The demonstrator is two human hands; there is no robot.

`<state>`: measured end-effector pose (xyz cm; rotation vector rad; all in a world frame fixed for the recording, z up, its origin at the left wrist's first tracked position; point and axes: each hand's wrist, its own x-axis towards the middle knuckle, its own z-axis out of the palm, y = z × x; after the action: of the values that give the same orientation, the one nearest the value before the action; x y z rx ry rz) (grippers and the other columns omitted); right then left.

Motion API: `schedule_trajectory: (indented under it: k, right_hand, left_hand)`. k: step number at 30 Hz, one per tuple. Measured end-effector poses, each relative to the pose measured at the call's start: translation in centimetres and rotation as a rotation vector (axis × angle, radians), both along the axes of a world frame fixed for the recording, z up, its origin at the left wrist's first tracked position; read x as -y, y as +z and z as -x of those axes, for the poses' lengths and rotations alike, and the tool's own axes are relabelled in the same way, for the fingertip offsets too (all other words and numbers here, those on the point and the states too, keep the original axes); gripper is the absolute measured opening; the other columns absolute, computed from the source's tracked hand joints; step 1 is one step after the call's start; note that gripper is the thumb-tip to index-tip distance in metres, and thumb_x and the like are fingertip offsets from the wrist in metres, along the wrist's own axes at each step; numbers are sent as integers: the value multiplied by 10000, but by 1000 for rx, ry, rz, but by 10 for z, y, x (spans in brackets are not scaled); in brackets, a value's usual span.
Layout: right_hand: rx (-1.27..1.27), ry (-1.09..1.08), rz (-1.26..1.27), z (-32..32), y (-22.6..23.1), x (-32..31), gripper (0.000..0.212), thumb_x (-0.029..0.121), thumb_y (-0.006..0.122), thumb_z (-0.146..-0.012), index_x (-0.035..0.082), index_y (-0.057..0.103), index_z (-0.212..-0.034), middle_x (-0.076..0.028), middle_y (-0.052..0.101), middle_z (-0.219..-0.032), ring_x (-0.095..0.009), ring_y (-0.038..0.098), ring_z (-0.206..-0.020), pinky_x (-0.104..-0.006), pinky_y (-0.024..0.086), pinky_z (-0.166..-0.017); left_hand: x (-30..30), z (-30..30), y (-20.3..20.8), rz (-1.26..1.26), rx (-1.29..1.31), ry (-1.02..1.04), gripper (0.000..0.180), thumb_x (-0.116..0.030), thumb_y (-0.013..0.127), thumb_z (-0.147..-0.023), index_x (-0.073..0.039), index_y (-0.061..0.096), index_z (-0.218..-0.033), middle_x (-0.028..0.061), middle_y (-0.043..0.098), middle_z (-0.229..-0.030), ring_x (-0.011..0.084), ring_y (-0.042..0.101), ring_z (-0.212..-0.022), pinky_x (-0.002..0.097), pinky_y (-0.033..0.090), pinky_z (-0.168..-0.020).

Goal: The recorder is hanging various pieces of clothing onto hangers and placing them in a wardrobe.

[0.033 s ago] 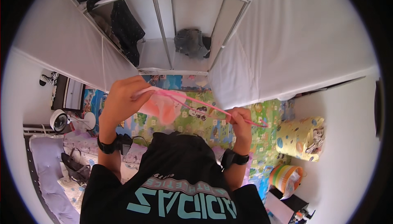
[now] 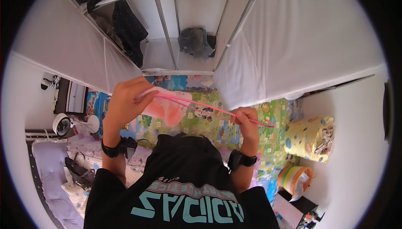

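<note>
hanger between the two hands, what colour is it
The hanger is pink, showing best in the head view.

two hands, one pink hanger, one fan, one handbag

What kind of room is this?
Probably a bedroom! There's an open wardrobe with clothes inside, what looks like a bed with a handbag on it, and a colourful picture mat on the floor.

Large teal lettering runs across the black shirt.
</note>
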<state>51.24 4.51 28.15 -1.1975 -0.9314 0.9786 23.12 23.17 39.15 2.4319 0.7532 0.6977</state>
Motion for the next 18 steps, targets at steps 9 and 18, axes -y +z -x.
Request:
schedule_trajectory:
  k: [9,18]
  right_hand:
    - [47,-29,165,-17,-18,19,256,163,557,-880,0,660,-712,23,505,-576,-48,378,-530,-235,276,-478]
    - [109,98,163,9,-37,-14,216,157,588,-868,1,675,-747,-13,586,-629,-63,498,-606,-240,375,-539]
  left_hand:
    - [3,12,2,-18,50,158,77,12,653,-749,31,596,-797,123,553,-688,244,511,-579,287,399,-547]
    - [8,9,-5,-83,65,-28,87,19,672,-709,40,605,-762,115,576,-679,233,547,-568,287,415,-528]
